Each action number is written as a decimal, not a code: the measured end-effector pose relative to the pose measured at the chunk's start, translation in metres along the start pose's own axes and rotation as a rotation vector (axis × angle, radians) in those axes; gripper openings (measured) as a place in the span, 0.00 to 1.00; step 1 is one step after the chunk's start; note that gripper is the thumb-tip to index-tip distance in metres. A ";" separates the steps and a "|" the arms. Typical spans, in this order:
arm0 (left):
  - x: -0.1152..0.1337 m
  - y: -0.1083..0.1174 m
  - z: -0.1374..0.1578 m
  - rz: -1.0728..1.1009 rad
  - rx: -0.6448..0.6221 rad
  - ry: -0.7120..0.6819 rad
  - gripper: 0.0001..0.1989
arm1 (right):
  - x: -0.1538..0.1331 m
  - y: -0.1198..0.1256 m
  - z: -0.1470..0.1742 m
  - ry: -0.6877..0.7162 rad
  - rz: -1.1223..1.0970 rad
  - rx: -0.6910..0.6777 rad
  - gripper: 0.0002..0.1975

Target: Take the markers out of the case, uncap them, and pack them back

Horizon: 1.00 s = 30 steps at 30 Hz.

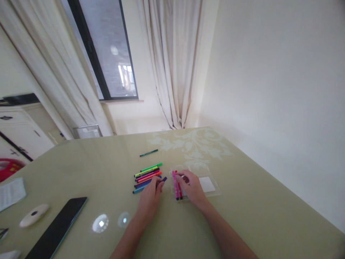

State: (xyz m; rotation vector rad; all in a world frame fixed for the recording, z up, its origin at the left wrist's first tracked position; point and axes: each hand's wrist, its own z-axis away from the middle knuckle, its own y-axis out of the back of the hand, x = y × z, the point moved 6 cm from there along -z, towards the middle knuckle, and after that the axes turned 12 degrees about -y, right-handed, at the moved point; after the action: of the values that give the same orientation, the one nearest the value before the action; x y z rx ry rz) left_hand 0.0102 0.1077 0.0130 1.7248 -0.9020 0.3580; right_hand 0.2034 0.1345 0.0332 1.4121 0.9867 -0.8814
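My left hand (151, 192) pinches a dark purple marker (164, 179) between thumb and fingers, its end pointing toward the case. Beside and partly behind that hand lies a row of coloured markers (147, 176), among them green, yellow, magenta, orange and blue. My right hand (192, 187) is over a clear plastic case (214, 193), its thumb and index finger closed at the upper part of a red marker (180, 192). Left of it in the case, a pink marker (175, 187) lies alongside. The palm side of my right hand is hidden.
A dark green marker (148, 153) lies apart, farther back on the table (94, 172). At the left are a black tablet-like device (58, 226), a white oval object (34, 215) and a pale folded cloth or tissue (12, 193). A wall (283, 108) borders the table's right side.
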 end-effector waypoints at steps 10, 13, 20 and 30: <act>0.033 -0.005 0.003 0.254 0.051 -0.107 0.17 | 0.004 -0.007 -0.005 -0.093 -0.428 -0.131 0.15; 0.030 -0.006 0.003 0.249 0.044 -0.100 0.16 | 0.011 0.008 -0.012 -0.150 -0.559 -0.002 0.19; 0.036 -0.013 0.006 0.227 -0.016 -0.126 0.18 | 0.015 0.012 -0.013 -0.203 -0.634 0.000 0.19; 0.035 -0.025 0.010 0.162 -0.097 -0.163 0.20 | 0.016 0.015 -0.015 -0.177 -0.530 0.036 0.25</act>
State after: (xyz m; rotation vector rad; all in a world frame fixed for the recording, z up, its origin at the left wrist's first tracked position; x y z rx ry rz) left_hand 0.0496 0.0873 0.0142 1.6128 -1.1634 0.2775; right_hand 0.2228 0.1504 0.0251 1.0888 1.2346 -1.3918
